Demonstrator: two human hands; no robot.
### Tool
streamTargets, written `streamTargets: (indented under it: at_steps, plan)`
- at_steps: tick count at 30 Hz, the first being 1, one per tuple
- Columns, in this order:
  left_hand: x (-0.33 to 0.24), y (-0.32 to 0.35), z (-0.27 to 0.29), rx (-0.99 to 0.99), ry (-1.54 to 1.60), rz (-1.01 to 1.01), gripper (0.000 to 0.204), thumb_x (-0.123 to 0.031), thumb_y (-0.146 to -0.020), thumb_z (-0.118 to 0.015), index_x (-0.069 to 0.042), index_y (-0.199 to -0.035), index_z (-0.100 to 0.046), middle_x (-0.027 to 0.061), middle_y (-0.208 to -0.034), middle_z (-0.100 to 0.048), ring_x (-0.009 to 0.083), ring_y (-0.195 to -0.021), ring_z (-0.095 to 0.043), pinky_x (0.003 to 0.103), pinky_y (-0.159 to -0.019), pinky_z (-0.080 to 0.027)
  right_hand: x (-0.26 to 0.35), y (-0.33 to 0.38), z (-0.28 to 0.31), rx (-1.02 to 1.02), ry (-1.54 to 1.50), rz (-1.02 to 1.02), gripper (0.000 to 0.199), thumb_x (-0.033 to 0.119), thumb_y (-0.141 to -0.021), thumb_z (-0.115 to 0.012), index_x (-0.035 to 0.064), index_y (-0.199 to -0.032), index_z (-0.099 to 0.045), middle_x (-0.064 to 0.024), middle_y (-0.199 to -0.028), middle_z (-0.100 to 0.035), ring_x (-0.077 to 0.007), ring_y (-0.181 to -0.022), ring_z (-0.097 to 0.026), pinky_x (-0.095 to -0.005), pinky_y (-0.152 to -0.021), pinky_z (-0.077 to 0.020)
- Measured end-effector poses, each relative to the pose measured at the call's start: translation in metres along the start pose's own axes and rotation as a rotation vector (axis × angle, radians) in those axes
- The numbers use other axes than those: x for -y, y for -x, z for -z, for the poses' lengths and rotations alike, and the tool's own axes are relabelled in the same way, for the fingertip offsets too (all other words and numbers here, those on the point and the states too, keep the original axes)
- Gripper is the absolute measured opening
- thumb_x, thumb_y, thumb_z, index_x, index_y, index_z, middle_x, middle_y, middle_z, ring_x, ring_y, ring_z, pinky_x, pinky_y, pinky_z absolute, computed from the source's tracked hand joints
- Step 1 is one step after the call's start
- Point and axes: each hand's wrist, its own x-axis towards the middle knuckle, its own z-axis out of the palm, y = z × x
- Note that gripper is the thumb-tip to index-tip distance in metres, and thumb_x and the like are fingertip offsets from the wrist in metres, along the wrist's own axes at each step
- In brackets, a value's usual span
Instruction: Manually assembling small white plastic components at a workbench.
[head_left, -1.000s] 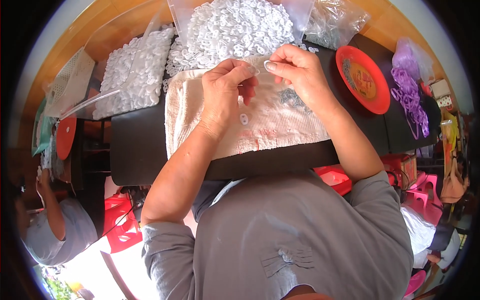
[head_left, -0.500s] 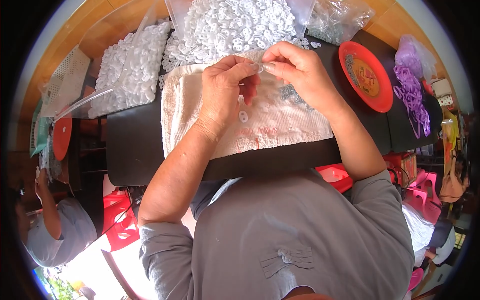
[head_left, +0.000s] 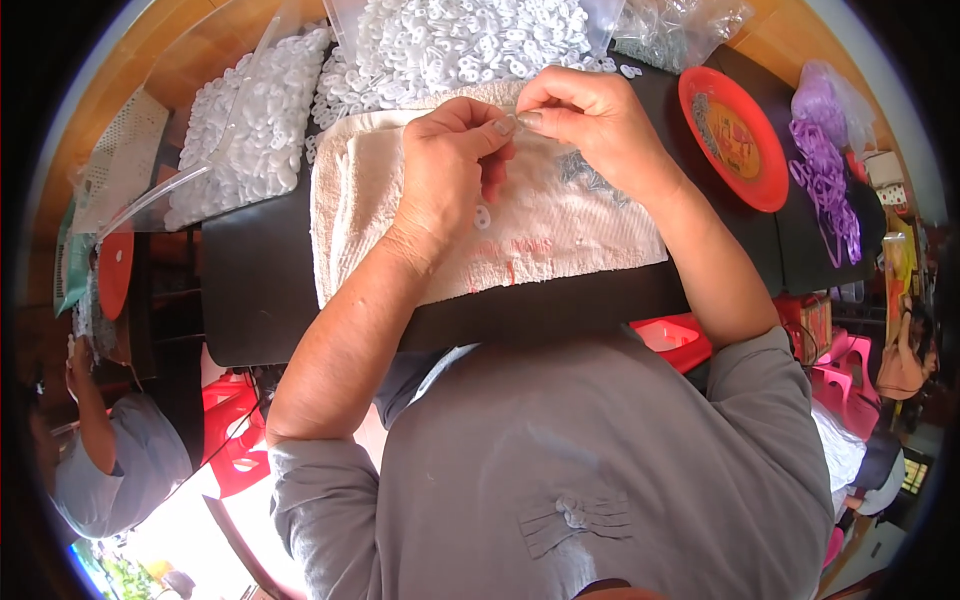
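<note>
Above a cream towel, my left hand and my right hand meet with their fingertips nearly touching. My left thumb and fingers pinch a small whitish plastic piece, mostly hidden by the fingertips. The right thumb and forefinger are pinched together at the same spot; what they grip is too small to make out. Below the left hand a white two-holed plastic piece shows against the towel. Several small grey metal pieces lie on the towel beneath my right hand.
Beyond the towel, a clear bin and loose white pieces stand near a bag of white pieces. Rightward are a red plate holding grey metal bits, purple ribbon and a clear bag. Another person sits at left.
Both hands stay pinched together over the towel, with slight fingertip shifts. The whole view has shifted a little, so the table things appear slightly higher and further left.
</note>
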Motion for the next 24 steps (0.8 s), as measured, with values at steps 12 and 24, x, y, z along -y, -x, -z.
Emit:
streamTargets:
  at_steps: [12,24]
  plan:
    - [0.003,-0.001,-0.002,-0.052,0.089,0.031,0.013,-0.011,-0.087,-0.061,0.002,-0.087,-0.062,0.0050,-0.066,-0.057,0.0113,-0.048,-0.049,0.025,-0.040,-0.037,-0.007,-0.001,0.003,-0.034,-0.139,-0.226,0.010,0.006,-0.089,-0.061,0.0042,-0.095,-0.068,0.0030,-0.080,-0.061,-0.0047,-0.069,-0.054,-0.0199,-0.062,-0.0441]
    - [-0.001,0.003,-0.006,-0.088,0.049,-0.006,0.013,-0.012,-0.086,-0.063,0.001,-0.085,-0.062,0.0063,-0.068,-0.059,0.0118,-0.047,-0.050,0.025,-0.040,-0.037,-0.005,-0.003,0.004,-0.088,-0.279,-0.198,0.012,0.004,-0.088,-0.062,0.0019,-0.099,-0.067,-0.0016,-0.089,-0.066,-0.0080,-0.073,-0.058,-0.0219,-0.064,-0.0457]
